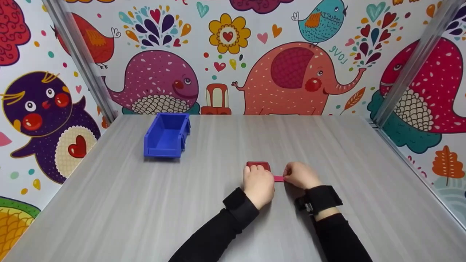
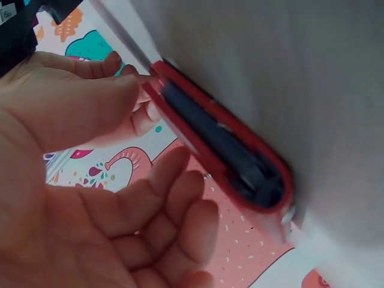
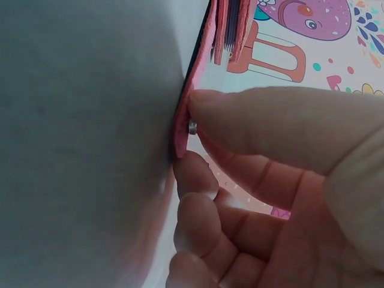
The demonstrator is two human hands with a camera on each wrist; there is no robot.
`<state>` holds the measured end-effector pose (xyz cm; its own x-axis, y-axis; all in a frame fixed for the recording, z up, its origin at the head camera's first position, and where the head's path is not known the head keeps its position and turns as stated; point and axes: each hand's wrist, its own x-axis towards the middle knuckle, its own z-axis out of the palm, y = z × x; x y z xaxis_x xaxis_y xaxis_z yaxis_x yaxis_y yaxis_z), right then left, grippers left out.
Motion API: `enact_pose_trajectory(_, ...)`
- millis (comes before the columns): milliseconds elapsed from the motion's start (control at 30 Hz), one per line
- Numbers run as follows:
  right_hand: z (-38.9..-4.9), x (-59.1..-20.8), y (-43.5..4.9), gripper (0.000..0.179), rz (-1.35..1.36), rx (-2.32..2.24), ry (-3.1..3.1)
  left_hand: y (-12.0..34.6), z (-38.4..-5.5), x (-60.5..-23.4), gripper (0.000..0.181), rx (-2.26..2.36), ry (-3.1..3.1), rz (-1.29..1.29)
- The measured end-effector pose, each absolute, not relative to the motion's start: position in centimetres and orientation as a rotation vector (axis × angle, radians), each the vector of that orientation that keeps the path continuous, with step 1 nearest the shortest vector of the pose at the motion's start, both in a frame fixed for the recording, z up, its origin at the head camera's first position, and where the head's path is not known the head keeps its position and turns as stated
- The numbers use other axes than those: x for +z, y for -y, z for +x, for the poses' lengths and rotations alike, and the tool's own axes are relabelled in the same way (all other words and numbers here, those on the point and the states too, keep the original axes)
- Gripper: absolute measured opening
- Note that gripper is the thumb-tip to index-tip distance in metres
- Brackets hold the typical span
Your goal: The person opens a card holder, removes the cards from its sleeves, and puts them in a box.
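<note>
A small red wallet lies on the table, its layered edge and dark inside facing the left wrist camera. From above, my left hand rests over it, with loosely bent fingers at its upper side. A pinkish-red strap with a metal snap sticks out to the right of the wallet. My right hand pinches the end of this strap between thumb and fingers, close to the tabletop. In the right wrist view the thumb tip lies just above the snap.
A blue open-front bin stands at the back left of the grey table. Walls printed with cartoon animals close off the back and sides, with metal posts at the corners.
</note>
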<state>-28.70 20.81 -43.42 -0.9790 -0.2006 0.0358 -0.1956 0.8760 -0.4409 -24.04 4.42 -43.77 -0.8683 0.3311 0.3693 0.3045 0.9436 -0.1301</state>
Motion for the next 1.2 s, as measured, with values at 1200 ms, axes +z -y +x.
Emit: enact_pose_trajectory(1200,-28.79,-43.57,-20.98,0.004,-0.313,-0.738,-3.012,-4.95,-24.71,-43.81,0.028,0.074,2.717,-0.413)
